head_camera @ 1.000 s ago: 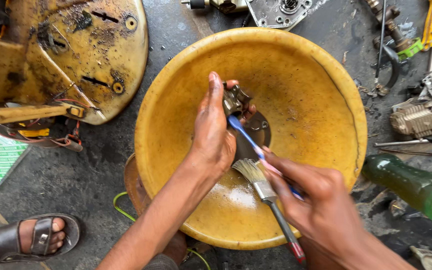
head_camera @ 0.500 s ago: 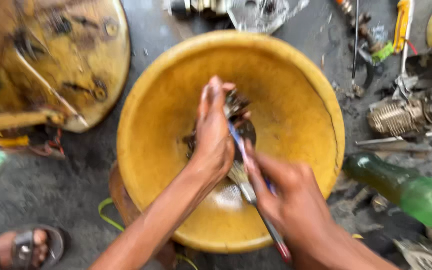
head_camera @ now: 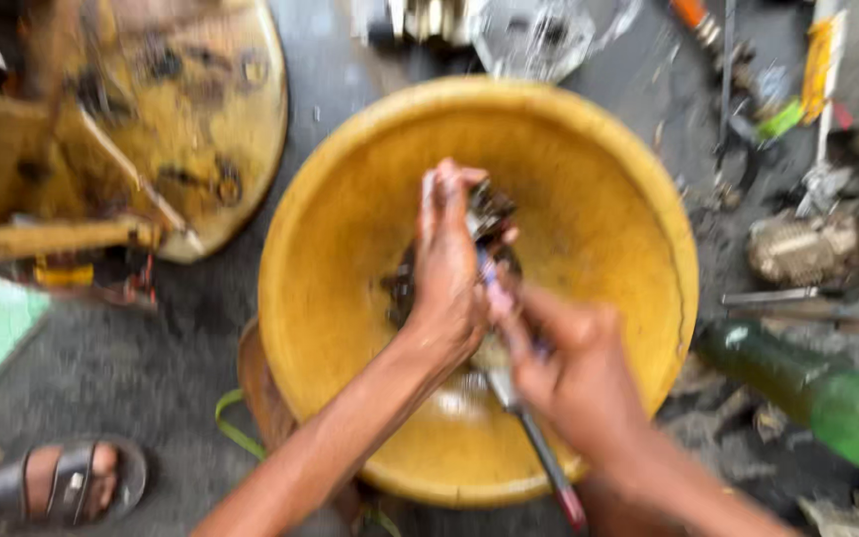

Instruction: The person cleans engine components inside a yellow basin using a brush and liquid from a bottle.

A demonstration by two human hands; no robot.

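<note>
A big yellow basin [head_camera: 608,189] sits on the dirty floor in the middle of the head view. My left hand [head_camera: 446,268] grips a small dark metal engine part [head_camera: 490,211] over the basin's centre. Just right of it, my right hand [head_camera: 574,373] is closed on a thin brush [head_camera: 539,447] with a blue and red handle, its head pressed against the metal part. The picture is blurred, so the part's shape stays unclear.
A round yellow stained metal cover [head_camera: 166,129] lies at upper left. A green bottle [head_camera: 827,398] lies at right, with metal parts and tools [head_camera: 807,249] above it. A sandalled foot [head_camera: 42,482] is at lower left. More metal pieces [head_camera: 519,35] lie beyond the basin.
The view has shifted, so the basin sits further right and lower in the picture. Both hands keep their hold, and the brush stays working against the part.
</note>
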